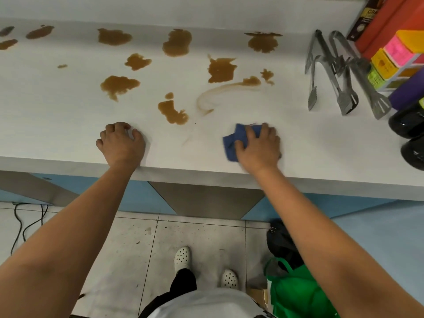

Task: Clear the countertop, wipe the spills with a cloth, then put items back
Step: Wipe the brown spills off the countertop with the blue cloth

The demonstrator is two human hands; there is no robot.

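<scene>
Right hand [258, 145] lies palm-down on a blue cloth [234, 141] near the front edge of the white tabletop [68, 125], right of centre; fingers [249, 134] curled over the bunched cloth and pressing it to the surface, w/ cloth sticking out on the hand's left side. Left hand [121, 143] rests on the tabletop near the front edge, left of centre, fingers bent under at the knuckles, tips on the surface, holding nothing. Brown spills [221, 70] cover the middle & back of the tabletop: approx a dozen puddles from the back-left corner across to back-right, one big puddle [173, 112] just beyond and between the two hands. A thin curved smear [206, 97] runs from a small puddle at centre-right down toward the front; a fainter streak sits between the hands. At the right edge, metal tongs [330, 70], several pairs lying crossed on each other, some w/ slotted spatula ends. Further right, touching the tongs' far side: coloured boxes [394, 56] in yellow, pink and orange, a book [364, 17] at the back-right corner, a purple cylinder [408, 90] & dark round things [408, 121] at the edge; can't tell what those are. On the floor below: white clogs [182, 258], green bag [296, 292].
</scene>
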